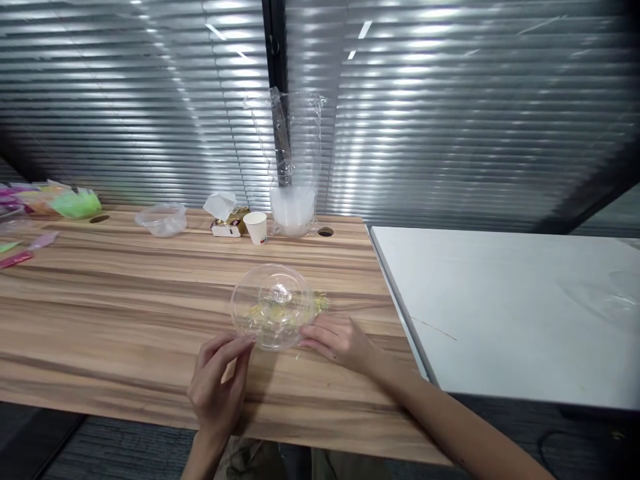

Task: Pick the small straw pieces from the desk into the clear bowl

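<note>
Between my two hands is a round clear plastic lid [273, 267], tipped toward me over the wooden table. My left hand [219, 380] pinches its near left rim between thumb and fingers. At the near right rim, my right hand [337, 341] grips it, fingers along the edge. Yellow-green shreds [321, 303] show through the clear plastic and poke out past its right side. Whether they lie on the table or inside another clear container, I cannot tell.
Along the back of the wooden table [125, 360] stand a clear bowl [163, 220], a tissue pack [227, 223], a paper cup [257, 228] and bagged clear containers [293, 210]. Coloured bags [75, 202] lie far left. A white table [500, 300] adjoins on the right.
</note>
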A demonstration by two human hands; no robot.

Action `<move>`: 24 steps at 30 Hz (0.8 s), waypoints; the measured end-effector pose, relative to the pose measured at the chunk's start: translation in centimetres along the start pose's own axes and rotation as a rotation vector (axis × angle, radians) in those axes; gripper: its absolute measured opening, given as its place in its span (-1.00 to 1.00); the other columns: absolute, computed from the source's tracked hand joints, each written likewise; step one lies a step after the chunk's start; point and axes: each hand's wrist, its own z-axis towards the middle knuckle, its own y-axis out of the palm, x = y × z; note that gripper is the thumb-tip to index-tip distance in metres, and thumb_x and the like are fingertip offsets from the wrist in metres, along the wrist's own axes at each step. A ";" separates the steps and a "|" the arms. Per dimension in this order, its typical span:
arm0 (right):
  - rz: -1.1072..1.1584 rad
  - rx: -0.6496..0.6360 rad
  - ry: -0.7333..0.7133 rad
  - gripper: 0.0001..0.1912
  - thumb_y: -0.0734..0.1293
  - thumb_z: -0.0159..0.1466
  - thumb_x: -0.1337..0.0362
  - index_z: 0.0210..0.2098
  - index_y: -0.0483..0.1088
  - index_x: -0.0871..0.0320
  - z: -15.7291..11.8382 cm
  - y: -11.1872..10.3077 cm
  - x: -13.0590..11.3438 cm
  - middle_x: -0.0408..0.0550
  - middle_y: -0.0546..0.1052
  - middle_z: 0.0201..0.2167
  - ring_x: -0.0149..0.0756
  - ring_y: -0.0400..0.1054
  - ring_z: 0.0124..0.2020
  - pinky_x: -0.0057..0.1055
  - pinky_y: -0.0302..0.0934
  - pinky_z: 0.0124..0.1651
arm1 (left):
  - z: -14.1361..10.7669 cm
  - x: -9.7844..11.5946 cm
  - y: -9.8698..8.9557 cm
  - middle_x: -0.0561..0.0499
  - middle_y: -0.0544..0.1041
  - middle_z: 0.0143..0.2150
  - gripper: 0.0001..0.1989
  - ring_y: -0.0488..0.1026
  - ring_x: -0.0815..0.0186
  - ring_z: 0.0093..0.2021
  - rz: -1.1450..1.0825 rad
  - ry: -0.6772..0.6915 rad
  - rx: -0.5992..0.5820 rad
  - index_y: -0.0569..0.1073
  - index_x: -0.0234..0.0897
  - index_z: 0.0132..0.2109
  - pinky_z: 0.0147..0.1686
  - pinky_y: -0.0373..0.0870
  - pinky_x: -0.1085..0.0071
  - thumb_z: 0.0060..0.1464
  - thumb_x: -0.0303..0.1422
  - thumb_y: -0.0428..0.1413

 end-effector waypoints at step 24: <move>-0.010 -0.012 0.061 -0.85 0.24 0.35 0.30 -0.20 0.43 0.20 -0.2 0.1 0.0 -0.05 0.56 -0.39 -0.34 0.47 -0.38 -0.44 0.38 -0.34 | 0.0 0.0 0.0 -0.08 0.51 -0.14 -0.82 0.41 0.17 -0.07 0.141 -0.221 -0.035 0.41 -0.23 -0.05 -0.04 0.33 0.18 0.22 -0.38 0.02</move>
